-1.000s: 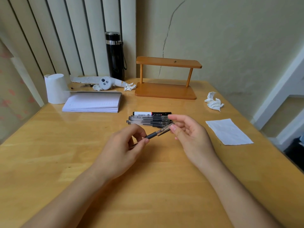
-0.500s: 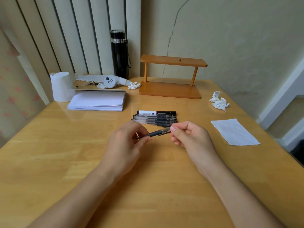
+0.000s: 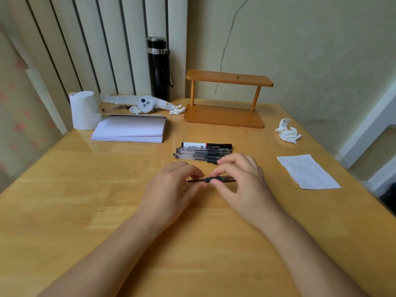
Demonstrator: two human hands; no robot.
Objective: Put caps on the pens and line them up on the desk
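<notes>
I hold one clear pen with a black grip (image 3: 212,180) level above the wooden desk (image 3: 85,200), between both hands. My left hand (image 3: 171,189) pinches its left end. My right hand (image 3: 244,185) pinches the grip and the capped right end. Just behind my hands, a row of capped pens (image 3: 201,154) lies side by side on the desk: a white-and-black marker (image 3: 205,145) at the back and clear pens in front of it. My right fingers hide the row's near right end.
A stack of white paper (image 3: 130,131) and a tissue roll (image 3: 82,110) sit at the back left. A black flask (image 3: 158,69) and a wooden stand (image 3: 225,99) stand at the back. A crumpled tissue (image 3: 288,133) and a flat white sheet (image 3: 306,172) lie to the right.
The pen has turned from slanted to level and come down closer to the desk. My right hand has slid further onto the pen's right end.
</notes>
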